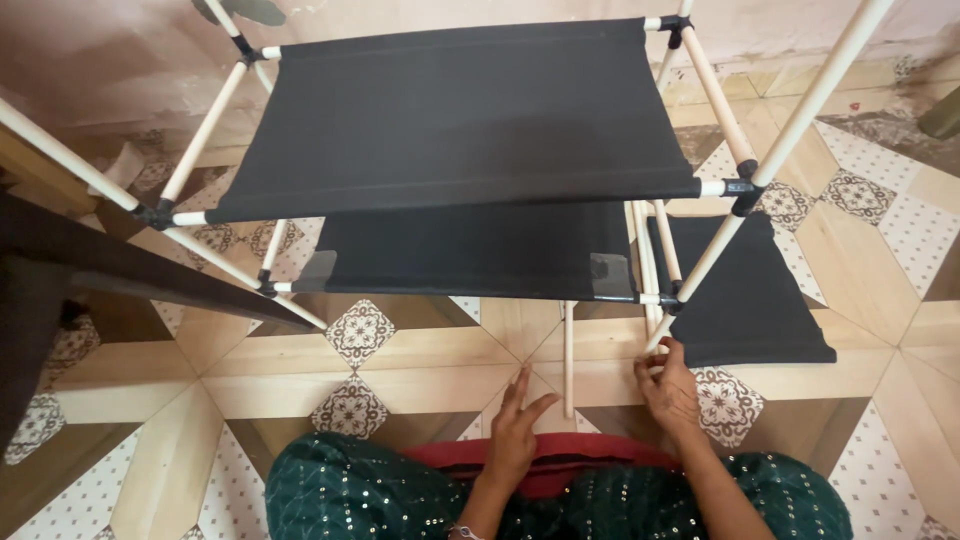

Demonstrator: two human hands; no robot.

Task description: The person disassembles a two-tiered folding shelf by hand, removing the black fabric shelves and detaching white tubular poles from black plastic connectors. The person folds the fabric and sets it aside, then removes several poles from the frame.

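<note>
A rack of cream poles and black joints stands before me on the tiled floor, with an upper black fabric shelf (460, 115) and a lower black fabric shelf (470, 250). My right hand (668, 385) pinches the bottom end of a slanted cream pole (800, 110) at the rack's right front. My left hand (518, 425) rests flat on the floor, fingers apart, holding nothing. A loose cream pole (568, 350) lies on the tiles just right of it.
A loose black fabric panel (745, 300) lies on the floor at the right, under the rack's corner. A dark wooden piece of furniture (110, 265) juts in from the left. My lap in green sequinned cloth (370, 495) fills the bottom edge.
</note>
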